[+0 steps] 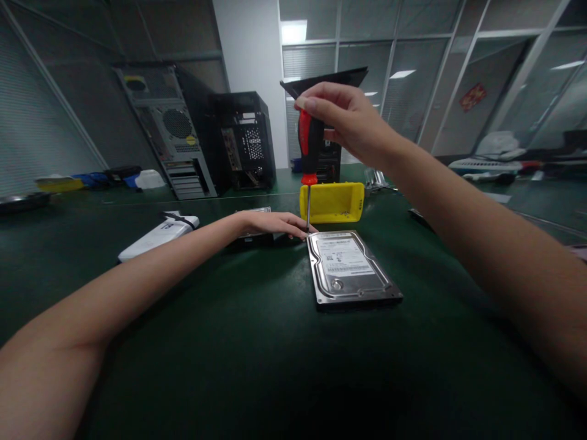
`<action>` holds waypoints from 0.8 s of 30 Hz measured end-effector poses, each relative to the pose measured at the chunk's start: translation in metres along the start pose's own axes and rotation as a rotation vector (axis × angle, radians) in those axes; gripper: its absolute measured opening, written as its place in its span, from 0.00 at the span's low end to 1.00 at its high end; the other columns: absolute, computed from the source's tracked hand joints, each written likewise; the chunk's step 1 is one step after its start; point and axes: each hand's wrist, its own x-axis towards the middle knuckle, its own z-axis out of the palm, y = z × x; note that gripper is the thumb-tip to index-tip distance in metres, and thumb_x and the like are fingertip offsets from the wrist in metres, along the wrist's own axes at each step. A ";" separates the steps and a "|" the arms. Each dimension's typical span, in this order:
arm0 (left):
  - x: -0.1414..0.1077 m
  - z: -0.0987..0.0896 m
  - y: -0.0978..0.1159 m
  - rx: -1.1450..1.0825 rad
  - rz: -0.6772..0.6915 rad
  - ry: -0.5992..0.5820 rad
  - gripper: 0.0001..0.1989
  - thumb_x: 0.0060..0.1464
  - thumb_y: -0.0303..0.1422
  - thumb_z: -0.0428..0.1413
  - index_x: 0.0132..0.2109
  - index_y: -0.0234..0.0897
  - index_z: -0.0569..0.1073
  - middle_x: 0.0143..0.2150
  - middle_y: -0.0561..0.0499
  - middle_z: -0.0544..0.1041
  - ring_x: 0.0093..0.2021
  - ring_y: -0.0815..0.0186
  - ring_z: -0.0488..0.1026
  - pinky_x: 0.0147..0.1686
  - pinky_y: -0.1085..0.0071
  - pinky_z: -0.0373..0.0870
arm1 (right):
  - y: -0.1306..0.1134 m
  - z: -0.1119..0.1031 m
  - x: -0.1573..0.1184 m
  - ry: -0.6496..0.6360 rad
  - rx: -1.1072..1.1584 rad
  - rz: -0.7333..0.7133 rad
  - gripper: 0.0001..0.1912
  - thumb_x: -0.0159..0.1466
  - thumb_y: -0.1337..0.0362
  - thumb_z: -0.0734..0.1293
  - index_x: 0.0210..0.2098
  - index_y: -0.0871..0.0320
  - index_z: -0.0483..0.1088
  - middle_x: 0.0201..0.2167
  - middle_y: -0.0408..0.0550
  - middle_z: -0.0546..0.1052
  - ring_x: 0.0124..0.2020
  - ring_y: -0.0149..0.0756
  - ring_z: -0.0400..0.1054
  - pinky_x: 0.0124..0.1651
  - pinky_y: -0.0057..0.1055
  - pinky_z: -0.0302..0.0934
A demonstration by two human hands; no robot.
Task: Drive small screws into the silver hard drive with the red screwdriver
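Observation:
A silver hard drive (pixel 346 263) with a white label lies flat on the green table. My right hand (pixel 346 116) grips the top of a red and black screwdriver (pixel 310 143), which stands upright. Its thin shaft reaches down to the drive's far left corner. At that same corner, my left hand (pixel 279 225) has its fingers closed against the drive's edge, close around the screwdriver's tip. The tip and any screw under it are too small to make out. Partly behind my left hand lies another drive-like metal part (pixel 257 212).
Behind the drive stands a yellow tray (pixel 332 201) with small bits in it. A white box (pixel 158 235) with a black strap lies left. Two computer cases (pixel 183 134) stand at the back left; another dark case (pixel 329 162) is partly hidden behind my right hand.

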 end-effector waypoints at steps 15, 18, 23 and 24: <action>0.002 0.001 0.001 -0.007 0.012 -0.005 0.20 0.58 0.35 0.50 0.57 0.43 0.66 0.56 0.52 0.68 0.53 0.64 0.62 0.48 0.72 0.58 | 0.008 0.014 0.001 0.020 0.038 0.033 0.09 0.66 0.60 0.57 0.33 0.58 0.56 0.27 0.41 0.64 0.27 0.25 0.61 0.35 0.26 0.64; 0.002 0.000 0.000 -0.002 0.018 -0.005 0.20 0.58 0.36 0.50 0.57 0.44 0.65 0.56 0.52 0.68 0.53 0.63 0.63 0.49 0.71 0.57 | 0.004 0.020 0.000 0.038 0.019 0.060 0.10 0.67 0.58 0.56 0.33 0.57 0.56 0.27 0.41 0.62 0.26 0.25 0.60 0.33 0.26 0.64; 0.002 -0.001 -0.003 -0.005 0.024 -0.013 0.21 0.58 0.37 0.49 0.58 0.45 0.64 0.57 0.53 0.68 0.54 0.63 0.62 0.50 0.70 0.57 | 0.003 0.021 0.000 0.028 -0.011 0.105 0.10 0.68 0.57 0.52 0.37 0.56 0.58 0.29 0.43 0.63 0.29 0.27 0.62 0.32 0.27 0.64; 0.002 -0.001 -0.003 -0.004 0.020 -0.012 0.21 0.58 0.37 0.49 0.58 0.45 0.64 0.57 0.53 0.68 0.54 0.64 0.62 0.50 0.71 0.57 | 0.004 0.021 0.000 0.024 -0.019 0.108 0.10 0.68 0.58 0.52 0.38 0.55 0.58 0.30 0.42 0.63 0.29 0.27 0.62 0.31 0.26 0.63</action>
